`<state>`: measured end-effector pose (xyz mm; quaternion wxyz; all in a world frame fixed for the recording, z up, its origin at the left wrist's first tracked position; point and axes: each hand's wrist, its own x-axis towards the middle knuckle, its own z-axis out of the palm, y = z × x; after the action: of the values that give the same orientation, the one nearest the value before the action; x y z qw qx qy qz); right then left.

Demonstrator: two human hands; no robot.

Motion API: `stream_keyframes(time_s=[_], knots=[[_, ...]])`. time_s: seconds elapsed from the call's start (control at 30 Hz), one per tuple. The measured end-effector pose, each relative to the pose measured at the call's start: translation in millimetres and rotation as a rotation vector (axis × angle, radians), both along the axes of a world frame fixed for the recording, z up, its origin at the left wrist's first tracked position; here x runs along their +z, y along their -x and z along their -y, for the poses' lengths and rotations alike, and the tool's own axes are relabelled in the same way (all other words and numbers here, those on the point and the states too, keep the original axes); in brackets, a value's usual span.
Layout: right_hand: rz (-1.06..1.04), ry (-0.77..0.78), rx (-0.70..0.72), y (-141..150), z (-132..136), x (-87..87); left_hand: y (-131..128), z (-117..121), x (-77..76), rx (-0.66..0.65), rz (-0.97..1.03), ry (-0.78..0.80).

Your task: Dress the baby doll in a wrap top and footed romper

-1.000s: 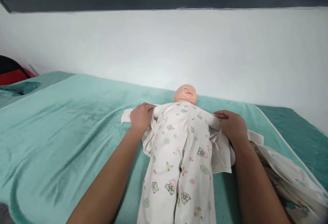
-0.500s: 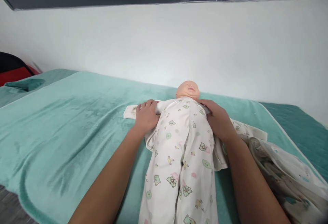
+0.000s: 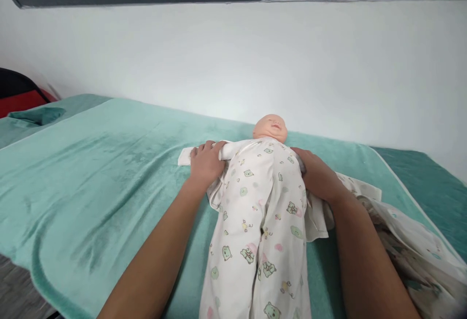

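Your left hand (image 3: 207,164) and right hand (image 3: 318,174) rest on the arms of the doll (image 3: 270,127), fingers bent; whether either pinches cloth I cannot tell. It lies face-up between them on the green blanket (image 3: 109,163), bear-print garment (image 3: 260,212) over its front. Past your right forearm sits a crumpled bundle (image 3: 412,241), contents unclear.

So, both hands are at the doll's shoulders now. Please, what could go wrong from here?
The printed garment reaches up to the chin of the doll, so a tug upward might cover the mouth. The white cloth lies loose near the right hand and could bunch. The right forearm looks close to the pile of fabric, and might drag it.
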<state>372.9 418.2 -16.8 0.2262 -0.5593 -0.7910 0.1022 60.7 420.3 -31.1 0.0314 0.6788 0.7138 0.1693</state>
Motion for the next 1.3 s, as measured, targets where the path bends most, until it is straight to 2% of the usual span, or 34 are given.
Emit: stream_keyframes(time_s=[0.1, 0.17, 0.23, 0.3, 0.37, 0.47, 0.57, 0.67, 0.83, 0.97, 1.1, 1.2, 1.3], knots=[[-0.127, 0.034, -0.064, 3.0, 2.7, 4.4, 0.0, -0.6, -0.2, 0.005, 0.010, 0.008], [-0.290, 0.027, -0.112, 10.1, 9.4, 13.8, 0.3, -1.3, 0.1, -0.001, 0.020, 0.013], [-0.450, -0.030, -0.136, 25.3, 18.9, 27.3, 0.7, -1.9, 0.3, -0.009, 0.028, 0.017], [-0.494, -0.090, -0.102, 50.0, 27.3, 42.0, 1.1, -2.3, 0.5, -0.013, 0.032, 0.022], [-0.379, -0.098, 0.023, 82.1, 29.7, 54.6, 1.2, -2.4, 0.7, -0.012, 0.030, 0.029], [0.010, -0.038, 0.199, 134.8, 16.7, 66.1, 1.4, -2.3, 1.2, -0.014, 0.024, 0.030], [0.452, 0.133, 0.238, 180.1, -8.4, 68.7, 1.8, -2.3, 1.3, -0.018, 0.036, 0.029], [0.653, 0.184, 0.226, 206.1, -28.8, 65.0, 2.5, -2.7, 1.1, -0.023, 0.049, 0.028], [0.682, 0.228, 0.247, 204.7, -38.2, 62.8, 4.3, -3.7, 2.7, -0.046, 0.059, 0.041], [0.692, 0.217, 0.245, 188.6, -37.3, 75.6, 7.3, -3.3, 5.5, -0.059, 0.081, 0.052], [0.743, 0.256, 0.172, 172.8, -35.6, 86.2, 11.5, -4.1, 5.2, -0.046, 0.098, 0.065], [0.774, 0.184, 0.153, 166.0, -34.1, 81.7, 13.6, -6.0, 3.1, -0.043, 0.099, 0.067], [0.769, 0.122, 0.207, 169.7, -36.1, 68.4, 14.2, -7.2, 1.7, -0.034, 0.098, 0.062]])
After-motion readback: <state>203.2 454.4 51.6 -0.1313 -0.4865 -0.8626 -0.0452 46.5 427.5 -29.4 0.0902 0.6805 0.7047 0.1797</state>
